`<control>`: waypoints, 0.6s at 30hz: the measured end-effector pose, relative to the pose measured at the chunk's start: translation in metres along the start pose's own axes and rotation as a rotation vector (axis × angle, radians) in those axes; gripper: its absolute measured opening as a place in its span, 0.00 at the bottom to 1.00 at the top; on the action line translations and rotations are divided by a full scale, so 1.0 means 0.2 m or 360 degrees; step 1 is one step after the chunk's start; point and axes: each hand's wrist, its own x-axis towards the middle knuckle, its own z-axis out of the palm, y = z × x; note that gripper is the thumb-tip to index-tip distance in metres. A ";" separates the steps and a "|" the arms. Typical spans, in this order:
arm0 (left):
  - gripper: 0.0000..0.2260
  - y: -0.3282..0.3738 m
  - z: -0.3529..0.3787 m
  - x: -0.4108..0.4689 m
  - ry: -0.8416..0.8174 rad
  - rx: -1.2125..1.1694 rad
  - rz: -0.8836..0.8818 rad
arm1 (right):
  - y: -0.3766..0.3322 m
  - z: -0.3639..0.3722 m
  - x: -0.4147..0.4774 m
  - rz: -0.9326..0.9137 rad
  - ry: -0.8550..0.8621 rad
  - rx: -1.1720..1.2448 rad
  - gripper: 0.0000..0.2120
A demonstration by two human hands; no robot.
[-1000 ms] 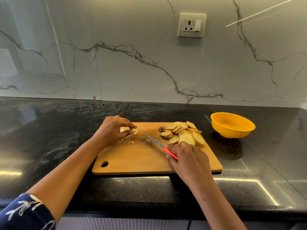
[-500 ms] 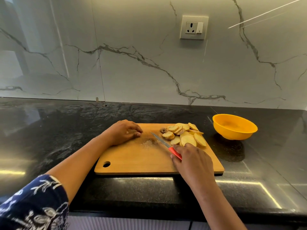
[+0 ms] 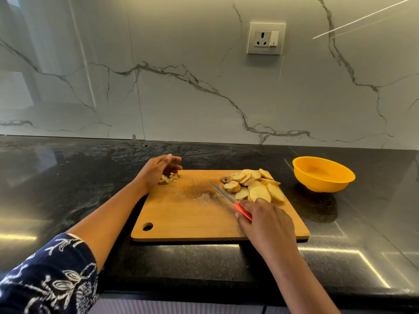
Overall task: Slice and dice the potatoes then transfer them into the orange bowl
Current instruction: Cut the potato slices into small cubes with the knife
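Potatoes lie in two groups on the one wooden cutting board (image 3: 192,220), which is all the head view gives us. Toward the far right of the board we count roughly a dozen potato slices (image 3: 258,191) heaped together; they overlap, so we cannot fix the exact number. One darker end piece (image 3: 226,179) sits at the left edge of that heap. At the far left corner we see a small cluster of diced pieces (image 3: 169,177), partly hidden and too small to count. Two hands are in view, well apart from each other. The left hand (image 3: 158,169) is over the diced pieces with its fingers loose and spread, gripping nothing; we cannot tell whether it touches them. The right hand (image 3: 266,223) is wrapped round the red handle of one knife (image 3: 223,194), whose blade points toward the middle of the board, with its tip just beside the slices. One orange bowl (image 3: 324,186) stands upright on the black countertop (image 3: 68,189), to the right of the board and apart from it. One patterned dark sleeve (image 3: 45,277) covers the left upper arm. On the marble wall (image 3: 181,91) behind we count one socket plate (image 3: 265,39).
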 end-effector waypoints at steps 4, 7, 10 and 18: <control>0.26 0.02 0.02 0.00 -0.0089 -0.0017 -0.0073 | 0.01 -0.01 0.00 0.0031 0.0027 0.0003 0.21; 0.34 0.03 0.02 0.00 -0.0048 0.0004 -0.0037 | 0.03 -0.04 0.03 0.0074 0.0128 0.0029 0.21; 0.31 0.08 0.04 0.03 0.0106 -0.0041 0.0172 | 0.07 -0.09 0.12 0.0099 0.0235 0.0008 0.19; 0.23 0.22 0.34 0.14 -0.0732 0.1081 0.0371 | 0.14 -0.06 0.24 0.0227 0.0224 0.0012 0.19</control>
